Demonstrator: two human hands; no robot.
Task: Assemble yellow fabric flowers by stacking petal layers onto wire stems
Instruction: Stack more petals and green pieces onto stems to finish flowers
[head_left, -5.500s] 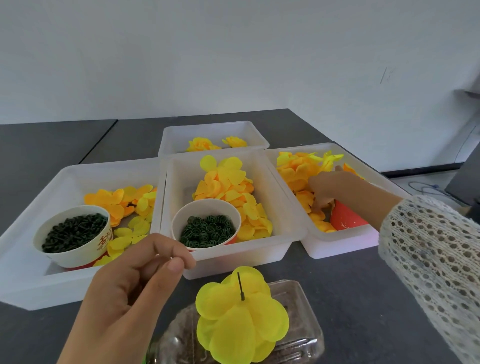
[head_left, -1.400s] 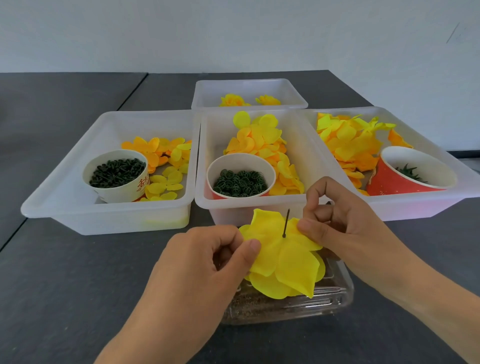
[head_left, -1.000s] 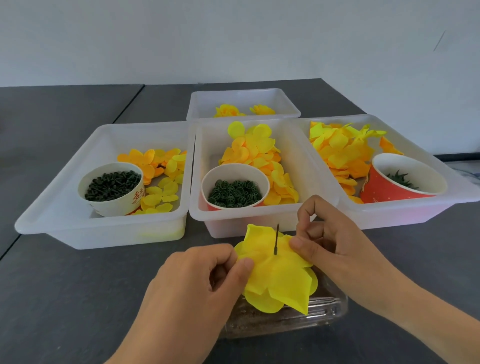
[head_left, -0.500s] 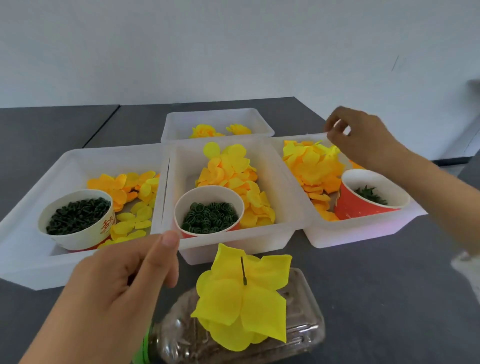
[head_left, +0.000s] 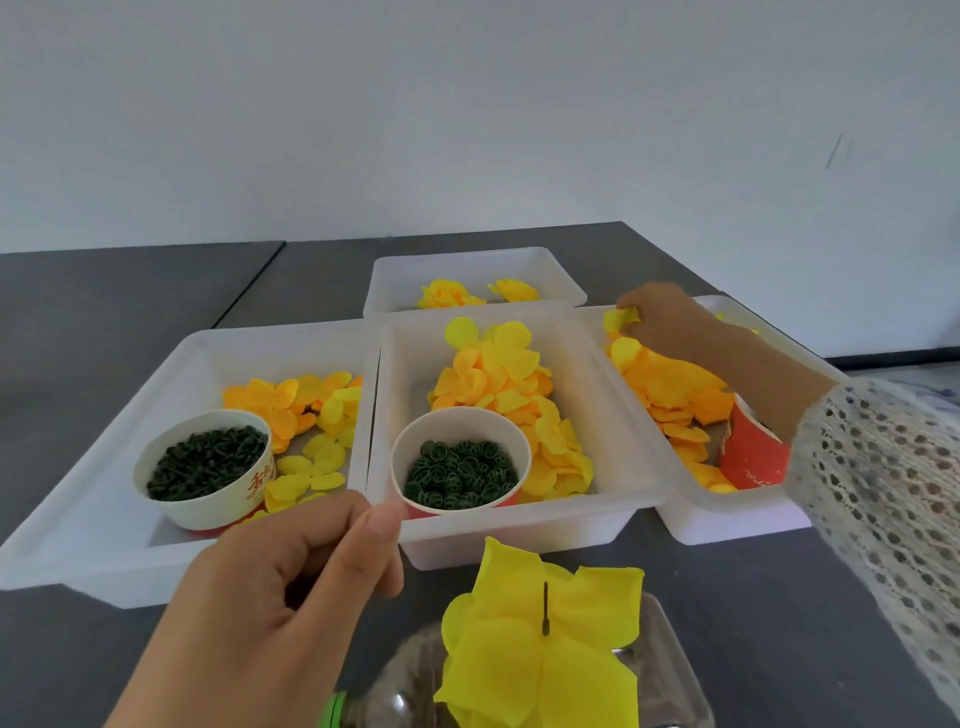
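Listing, left to right: four white trays (head_left: 519, 540) on the counter (head_left: 78, 322); three cups; left hand (head_left: 280, 587) loosely curled, holding nothing; one yellow flower (head_left: 540, 654) on its wire stem (head_left: 545, 608) at front; right hand (head_left: 660, 317) pinching a petal (head_left: 621, 318) over the right tray.

Looked like a small craft-assembly workroom: dark grey worktop (head_left: 779, 623) against a bare white wall (head_left: 467, 104), white plastic sorting trays (head_left: 519, 540) of petals, paper cups (head_left: 460, 426) of green rings.

flower (head_left: 540, 644) before middle tray (head_left: 613, 415), cup (head_left: 460, 462) inside tray
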